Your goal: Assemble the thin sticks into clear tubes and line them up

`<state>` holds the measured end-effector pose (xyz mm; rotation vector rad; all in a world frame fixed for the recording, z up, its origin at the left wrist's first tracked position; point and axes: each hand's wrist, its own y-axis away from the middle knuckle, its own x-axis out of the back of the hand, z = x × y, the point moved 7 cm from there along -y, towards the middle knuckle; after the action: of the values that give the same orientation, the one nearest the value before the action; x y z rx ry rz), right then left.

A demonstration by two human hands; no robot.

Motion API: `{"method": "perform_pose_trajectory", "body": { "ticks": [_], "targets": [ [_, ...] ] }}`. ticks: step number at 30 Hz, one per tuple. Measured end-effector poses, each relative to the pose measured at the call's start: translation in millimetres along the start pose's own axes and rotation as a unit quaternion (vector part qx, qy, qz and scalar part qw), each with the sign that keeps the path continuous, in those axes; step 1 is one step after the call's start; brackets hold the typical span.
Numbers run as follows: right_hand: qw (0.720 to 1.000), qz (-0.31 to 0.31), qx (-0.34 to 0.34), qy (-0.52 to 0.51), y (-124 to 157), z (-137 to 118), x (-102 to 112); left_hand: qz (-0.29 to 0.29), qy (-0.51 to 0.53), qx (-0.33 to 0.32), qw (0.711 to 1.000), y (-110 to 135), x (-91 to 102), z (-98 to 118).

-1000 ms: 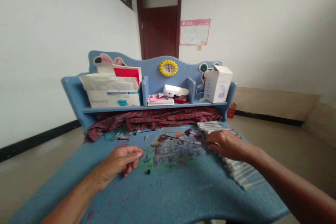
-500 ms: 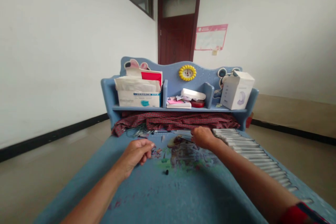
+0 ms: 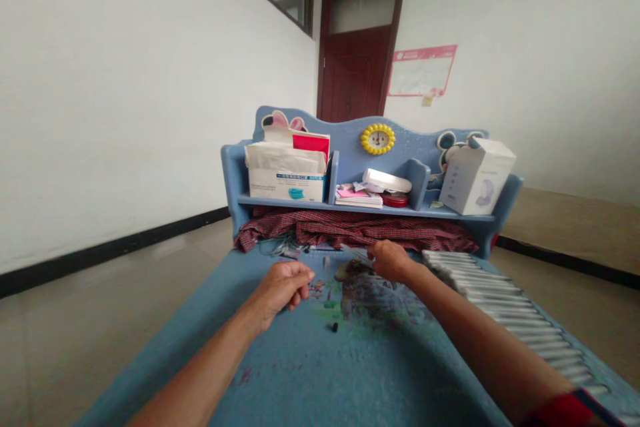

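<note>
My left hand (image 3: 287,285) is closed in a pinch above the blue tabletop (image 3: 280,360). Whatever may be between its fingertips is too small to make out. Farther back, my right hand (image 3: 390,259) grips a thin, clear pen-like tube (image 3: 356,254) that points to the left. A small black cap (image 3: 335,327) lies on the tabletop, nearer to me than both hands. Between the hands and toward the back is a small clear piece (image 3: 327,261). Right of my right hand, several clear pen-like tubes (image 3: 505,303) lie in a long row, partly behind my forearm.
Along the back lies a red checked cloth (image 3: 360,228), with thin pale strands (image 3: 280,245) at its left. Above it, a blue shelf (image 3: 370,208) bears a mask box (image 3: 287,183), papers (image 3: 357,197), a red tin (image 3: 395,201) and a white box (image 3: 477,177).
The view has swung left, so the scene sits farther right. In my right hand, the clear tube now shows pointing left. My left hand keeps its pinch.
</note>
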<state>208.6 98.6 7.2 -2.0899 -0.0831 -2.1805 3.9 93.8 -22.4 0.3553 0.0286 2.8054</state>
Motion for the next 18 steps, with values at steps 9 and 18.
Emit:
{"method": "perform_pose_trajectory", "body": {
  "ticks": [9, 18],
  "targets": [
    [0.976, 0.04, 0.165, -0.135, 27.7, -94.9, 21.1, -0.031, 0.219, 0.025, 0.975, -1.0, -8.1, -3.4],
    [0.998, -0.004, -0.034, 0.046, 15.6, -2.6, -0.4, 0.055, 0.245, 0.024, 0.968, -9.9, 18.5, -11.1]
  ]
}}
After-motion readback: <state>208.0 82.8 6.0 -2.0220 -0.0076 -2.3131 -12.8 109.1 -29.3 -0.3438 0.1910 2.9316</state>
